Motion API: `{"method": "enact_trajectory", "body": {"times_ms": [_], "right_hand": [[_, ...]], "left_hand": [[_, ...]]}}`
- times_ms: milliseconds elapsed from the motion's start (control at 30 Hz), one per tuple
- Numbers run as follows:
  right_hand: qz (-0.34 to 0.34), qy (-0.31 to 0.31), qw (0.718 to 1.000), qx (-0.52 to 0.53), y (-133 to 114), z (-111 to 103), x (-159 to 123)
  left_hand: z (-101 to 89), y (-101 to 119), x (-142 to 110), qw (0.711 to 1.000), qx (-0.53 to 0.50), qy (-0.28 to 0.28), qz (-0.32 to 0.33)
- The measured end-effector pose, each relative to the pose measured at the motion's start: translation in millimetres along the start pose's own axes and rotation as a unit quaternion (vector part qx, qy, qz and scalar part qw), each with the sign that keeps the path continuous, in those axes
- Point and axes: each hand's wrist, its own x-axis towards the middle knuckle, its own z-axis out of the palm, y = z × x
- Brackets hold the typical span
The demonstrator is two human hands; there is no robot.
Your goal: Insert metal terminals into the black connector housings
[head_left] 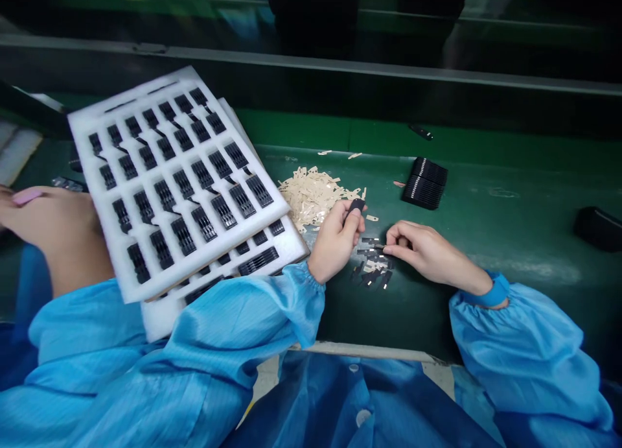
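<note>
My left hand (336, 239) is closed on a small black rectangular block (357, 205), whose upper end shows above the thumb and fingers. Just right of it, my right hand (422, 250) pinches thumb and forefinger together low over the bench. What lies between those fingertips is too small to make out. Under and beside them is a loose scatter of small black strips (372, 278) with pale ends. Behind my left hand spreads a heap of thin cream-coloured tabs (311, 194).
Two stacked white foam trays (160, 166) with black parts in slots lie at left. A black block stack (424, 183) stands beyond my right hand; another black object (598, 229) sits far right. At the left edge is another person's hand (58, 224). The green bench (515, 240) runs across.
</note>
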Motion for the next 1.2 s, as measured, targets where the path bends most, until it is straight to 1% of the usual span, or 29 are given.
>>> {"method": "enact_trajectory", "body": {"times_ms": [133,267,367,400,467,533,567,733,833,933,1000,1100,1200], "right_hand": [[0.031,0.001,0.993,0.117,-1.6,-3.2,-0.1],[0.045,0.013,0.984,0.170,-3.5,0.4,1.3],[0.049,0.039,0.979,0.196,-3.5,6.2,3.1],[0.050,0.051,0.976,0.207,-3.3,8.2,3.8],[0.054,0.078,0.969,0.229,-2.8,11.9,5.0],[0.058,0.104,0.964,0.239,-2.1,14.5,5.8],[0.059,0.113,0.962,0.241,-1.6,15.4,5.9],[0.059,0.141,0.957,0.246,1.1,16.4,6.0],[0.056,0.185,0.952,0.237,2.0,16.2,7.5],[0.058,0.229,0.941,0.243,1.5,17.1,10.0],[0.065,0.231,0.935,0.260,0.8,17.8,11.5],[0.072,0.216,0.931,0.287,0.4,18.0,12.0],[0.073,0.196,0.936,0.282,0.8,16.7,10.7]], "left_hand": [[0.4,0.2,-0.3,1.000,0.002,-0.004,-0.005],[-0.8,0.7,0.0,1.000,0.012,-0.012,-0.008],[-3.7,2.3,0.0,0.997,0.081,-0.017,-0.001],[-4.9,2.7,0.0,0.993,0.118,-0.025,0.004],[-6.9,3.0,-0.2,0.982,0.180,-0.062,0.005],[-8.1,2.1,-0.4,0.972,0.216,-0.097,-0.002],[-8.3,1.4,-0.4,0.968,0.226,-0.104,-0.001],[-7.5,-1.1,-1.5,0.959,0.265,-0.086,0.046],[-7.3,-1.8,-2.8,0.953,0.287,-0.083,0.052],[-8.5,-2.9,-3.7,0.947,0.304,-0.099,0.038],[-9.7,-2.7,-4.1,0.946,0.299,-0.123,0.030],[-11.2,0.6,-4.2,0.943,0.290,-0.160,0.035],[-11.7,5.8,-3.0,0.937,0.299,-0.177,0.016]]}}
